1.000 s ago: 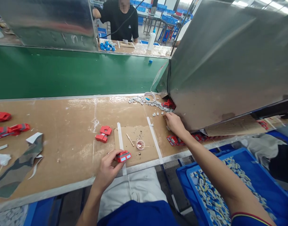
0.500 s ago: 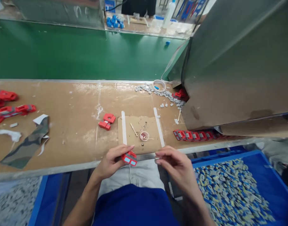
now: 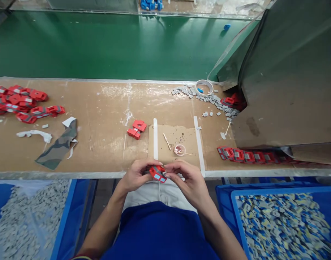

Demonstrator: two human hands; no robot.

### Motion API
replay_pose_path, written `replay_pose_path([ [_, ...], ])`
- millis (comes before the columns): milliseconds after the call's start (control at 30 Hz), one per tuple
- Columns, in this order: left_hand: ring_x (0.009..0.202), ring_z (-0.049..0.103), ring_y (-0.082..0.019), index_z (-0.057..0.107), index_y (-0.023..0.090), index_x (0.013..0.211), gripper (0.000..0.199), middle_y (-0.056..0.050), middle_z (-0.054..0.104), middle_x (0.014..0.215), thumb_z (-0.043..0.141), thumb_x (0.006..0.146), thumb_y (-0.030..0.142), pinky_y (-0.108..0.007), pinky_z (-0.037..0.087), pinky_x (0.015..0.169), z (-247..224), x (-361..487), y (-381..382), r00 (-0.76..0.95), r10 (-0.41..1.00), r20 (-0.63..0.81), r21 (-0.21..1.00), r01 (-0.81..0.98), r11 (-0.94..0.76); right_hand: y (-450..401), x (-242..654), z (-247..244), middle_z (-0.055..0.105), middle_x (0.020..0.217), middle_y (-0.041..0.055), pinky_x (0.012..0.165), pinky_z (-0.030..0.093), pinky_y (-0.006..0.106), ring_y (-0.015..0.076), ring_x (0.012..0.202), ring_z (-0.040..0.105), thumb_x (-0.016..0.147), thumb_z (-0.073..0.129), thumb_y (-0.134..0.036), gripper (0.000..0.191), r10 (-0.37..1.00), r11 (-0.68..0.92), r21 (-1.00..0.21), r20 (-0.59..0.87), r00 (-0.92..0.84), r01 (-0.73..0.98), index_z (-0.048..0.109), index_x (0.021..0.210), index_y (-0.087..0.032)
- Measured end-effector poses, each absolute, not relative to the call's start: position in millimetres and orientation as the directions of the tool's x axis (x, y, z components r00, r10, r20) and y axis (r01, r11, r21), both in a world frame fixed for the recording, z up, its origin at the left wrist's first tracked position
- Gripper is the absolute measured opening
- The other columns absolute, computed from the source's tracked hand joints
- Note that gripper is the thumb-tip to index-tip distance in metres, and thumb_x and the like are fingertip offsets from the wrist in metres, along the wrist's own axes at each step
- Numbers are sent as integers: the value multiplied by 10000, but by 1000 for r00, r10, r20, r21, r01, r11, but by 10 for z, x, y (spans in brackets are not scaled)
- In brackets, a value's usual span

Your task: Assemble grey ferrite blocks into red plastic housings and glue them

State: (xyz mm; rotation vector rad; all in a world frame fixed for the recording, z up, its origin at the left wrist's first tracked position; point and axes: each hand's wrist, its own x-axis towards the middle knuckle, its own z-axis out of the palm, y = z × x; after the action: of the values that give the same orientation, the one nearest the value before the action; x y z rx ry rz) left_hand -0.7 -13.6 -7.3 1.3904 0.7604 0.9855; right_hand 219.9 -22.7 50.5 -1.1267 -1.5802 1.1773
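Between the thumb and fingers of my left hand (image 3: 138, 174) is a red toy car body (image 3: 158, 174) with pale blue windows and a grey stripe. My right hand (image 3: 185, 177) is closed in a pinch at the car's right end. A small light piece seems to sit between its fingertips, mostly hidden. Both hands are just above the front edge of the bench. Beyond them, a cardboard sheet (image 3: 168, 155) is taped down with white strips. On it are a small cup (image 3: 179, 150) of reddish stuff with a thin stick in it, and another stick (image 3: 167, 141).
Two red parts (image 3: 137, 129) lie left of the cardboard. More red cars pile up (image 3: 21, 101) at far left, and a row (image 3: 246, 156) lines the right edge. Grey pieces (image 3: 209, 99) surround a tape roll (image 3: 204, 87). Blue bins (image 3: 233, 202) flank me below; a metal housing (image 3: 287, 90) stands right.
My right hand has moved left and now meets the car in my left hand. Earlier the hands were apart. The head view has shifted, tilting further down.
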Motion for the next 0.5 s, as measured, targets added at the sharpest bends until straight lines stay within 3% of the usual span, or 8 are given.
replay_pose_path([
  [200, 861, 725, -167, 768, 203, 1224, 259, -89, 792, 1008, 732, 991, 310, -250, 557, 757, -20, 10, -88, 451, 871, 197, 979, -46, -198, -198, 2238, 520, 780, 888, 17, 723, 597, 215, 138, 759, 732, 946, 772, -195, 128, 958, 154, -966, 93, -272, 210, 772, 1071, -219],
  [500, 855, 742, -188, 784, 187, 1208, 250, -98, 786, 979, 733, 984, 286, -271, 577, 759, 0, 0, -105, 434, 885, 170, 984, -22, -179, -192, 2185, 528, 784, 910, 35, 718, 601, 230, 155, 772, 745, 949, 738, -125, 121, 956, 168, -945, 88, -279, 280, 767, 1040, -198],
])
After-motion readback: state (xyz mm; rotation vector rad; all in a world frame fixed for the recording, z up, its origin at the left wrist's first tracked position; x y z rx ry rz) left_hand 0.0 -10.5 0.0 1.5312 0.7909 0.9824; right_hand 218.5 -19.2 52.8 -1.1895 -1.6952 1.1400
